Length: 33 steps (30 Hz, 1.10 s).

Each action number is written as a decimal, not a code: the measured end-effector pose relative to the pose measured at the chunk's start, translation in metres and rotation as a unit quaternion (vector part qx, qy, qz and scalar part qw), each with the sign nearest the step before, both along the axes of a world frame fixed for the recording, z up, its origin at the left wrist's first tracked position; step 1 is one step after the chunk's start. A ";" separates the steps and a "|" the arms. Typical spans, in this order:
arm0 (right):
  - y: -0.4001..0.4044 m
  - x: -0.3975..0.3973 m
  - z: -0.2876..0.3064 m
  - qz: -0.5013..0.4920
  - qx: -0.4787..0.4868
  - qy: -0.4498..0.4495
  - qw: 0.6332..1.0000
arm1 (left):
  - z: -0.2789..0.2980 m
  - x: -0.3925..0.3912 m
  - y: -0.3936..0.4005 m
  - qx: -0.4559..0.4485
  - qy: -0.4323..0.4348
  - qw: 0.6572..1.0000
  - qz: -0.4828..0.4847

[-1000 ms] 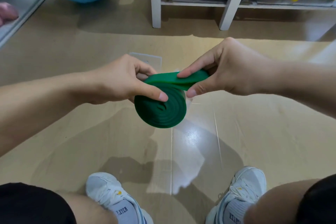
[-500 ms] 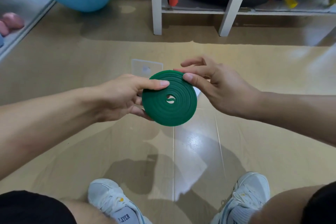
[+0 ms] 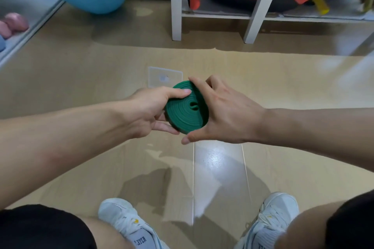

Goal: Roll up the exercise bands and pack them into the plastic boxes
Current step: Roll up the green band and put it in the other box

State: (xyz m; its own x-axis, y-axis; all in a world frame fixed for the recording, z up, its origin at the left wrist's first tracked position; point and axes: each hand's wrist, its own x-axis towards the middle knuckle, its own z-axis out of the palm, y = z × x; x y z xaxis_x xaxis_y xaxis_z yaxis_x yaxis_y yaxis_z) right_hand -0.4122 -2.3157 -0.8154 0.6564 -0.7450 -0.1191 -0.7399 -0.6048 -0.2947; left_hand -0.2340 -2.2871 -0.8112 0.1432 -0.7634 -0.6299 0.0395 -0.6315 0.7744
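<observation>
Green band [image 3: 185, 111], wound into a flat coil, held in the air between both hands. Left hand [image 3: 150, 110]: thumb laid across the coil's upper face, fingers curled beneath, pinching it flat. Right hand [image 3: 224, 115]: fingers spread along the far rim, thumb at the near rim, cupping the edge.

Clear plastic box [image 3: 165, 78] lies on the floor just beyond the hands.

Handling, judged: light, rubbery, grippy rather than slick, not fragile. Coil is springy and likely unwinds if rim pressure drops. Best hold: across both flat faces plus a finger on the outer loose end while lowering into the box.
</observation>
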 end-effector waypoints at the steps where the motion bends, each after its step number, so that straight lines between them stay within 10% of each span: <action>1: -0.002 0.002 0.000 -0.005 -0.001 -0.005 1.000 | 0.000 -0.001 -0.001 0.001 0.001 1.000 0.003; 7: -0.016 0.011 -0.001 0.026 -0.108 0.045 0.993 | -0.002 -0.001 -0.013 0.007 0.000 1.000 0.006; 24: -0.116 -0.019 -0.075 0.022 0.005 0.014 1.000 | -0.079 0.012 -0.089 -0.008 -0.047 0.994 -0.100; 26: -0.142 -0.032 -0.091 0.036 -0.002 0.064 0.997 | -0.109 0.026 -0.104 -0.040 -0.209 0.947 -0.241; 29: -0.169 -0.039 -0.121 0.055 0.002 0.117 0.992 | -0.155 0.036 -0.125 -0.067 -0.445 0.736 -0.506; 33: -0.184 -0.038 -0.172 0.069 0.020 0.112 0.991 | -0.213 0.020 -0.150 -0.098 -0.473 0.624 -0.615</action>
State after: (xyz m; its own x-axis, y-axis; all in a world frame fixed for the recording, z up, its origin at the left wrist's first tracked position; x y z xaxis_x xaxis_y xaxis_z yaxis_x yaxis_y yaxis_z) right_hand -0.4501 -2.4996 -0.9878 0.7052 -0.6422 -0.3005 -0.7008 -0.6958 -0.1575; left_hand -0.2137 -2.4370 -1.0245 -0.3900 -0.7117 -0.5842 -0.9140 0.3760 0.1522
